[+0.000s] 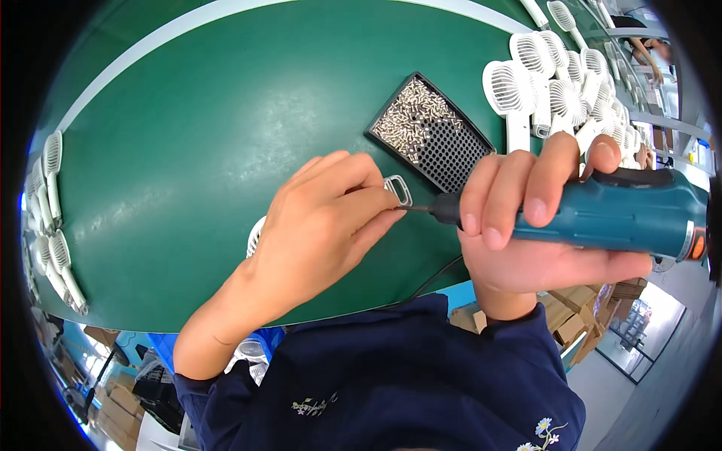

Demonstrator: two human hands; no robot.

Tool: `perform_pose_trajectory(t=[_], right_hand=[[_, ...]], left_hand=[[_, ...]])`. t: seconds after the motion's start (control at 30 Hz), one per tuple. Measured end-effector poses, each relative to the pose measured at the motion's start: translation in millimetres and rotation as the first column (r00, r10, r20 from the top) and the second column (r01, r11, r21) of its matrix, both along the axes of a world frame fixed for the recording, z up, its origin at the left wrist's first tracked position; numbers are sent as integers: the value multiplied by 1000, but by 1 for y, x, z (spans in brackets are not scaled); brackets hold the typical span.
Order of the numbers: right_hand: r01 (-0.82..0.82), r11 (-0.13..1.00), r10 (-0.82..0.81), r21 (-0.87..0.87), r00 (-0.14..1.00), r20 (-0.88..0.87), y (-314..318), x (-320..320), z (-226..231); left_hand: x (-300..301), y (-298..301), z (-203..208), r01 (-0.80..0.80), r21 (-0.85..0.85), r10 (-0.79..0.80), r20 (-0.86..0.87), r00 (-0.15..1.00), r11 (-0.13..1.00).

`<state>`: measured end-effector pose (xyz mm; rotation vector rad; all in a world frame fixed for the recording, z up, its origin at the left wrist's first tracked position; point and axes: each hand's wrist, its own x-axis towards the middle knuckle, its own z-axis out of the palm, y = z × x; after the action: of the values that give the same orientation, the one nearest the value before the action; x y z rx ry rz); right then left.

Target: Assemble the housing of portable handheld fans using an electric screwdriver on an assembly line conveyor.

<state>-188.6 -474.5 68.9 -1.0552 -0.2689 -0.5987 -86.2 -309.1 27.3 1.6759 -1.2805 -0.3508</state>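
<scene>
My right hand (pixel 526 225) is wrapped round a teal electric screwdriver (pixel 617 218) with a black nose. Its thin bit points left and meets the fingertips of my left hand (pixel 323 218). That hand is closed over a white handheld fan, mostly hidden beneath it. Part of the slatted fan head (pixel 256 236) shows by the wrist, and the looped handle end (pixel 400 189) sticks out past the fingers. Thumb and forefinger pinch right at the bit's tip; any screw there is too small to make out.
Just beyond my hands lies a black perforated tray (pixel 453 159) with many small silver screws (pixel 414 113). White fans (pixel 511 90) are heaped at the right, and more fans (pixel 53 177) line the left edge of the green table (pixel 226 90). A black cord (pixel 436 276) runs along the near edge.
</scene>
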Motion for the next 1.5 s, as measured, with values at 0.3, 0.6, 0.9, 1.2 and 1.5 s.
perform_pose_trajectory(t=[0.3,0.6,0.9,1.2,1.5], right_hand=[[-42,979,46,-201,999,16,-1,2,-15],[27,992,-35,-125,997,-68,8,12,-17],[13,998,-23,-60,986,-164,7,24,-14],[-2,989,-8,-149,998,-67,6,18,-12],[44,980,-59,-194,996,-70,14,20,-21]], left_hand=[[-1,-2,4,13,170,-8,-30,1000,985],[-3,-1,3,-36,217,63,-118,991,975],[-1,-2,-1,-45,237,85,-158,984,970],[-9,-1,-4,-58,178,33,140,990,982],[-9,-1,-7,-157,138,135,158,978,978]])
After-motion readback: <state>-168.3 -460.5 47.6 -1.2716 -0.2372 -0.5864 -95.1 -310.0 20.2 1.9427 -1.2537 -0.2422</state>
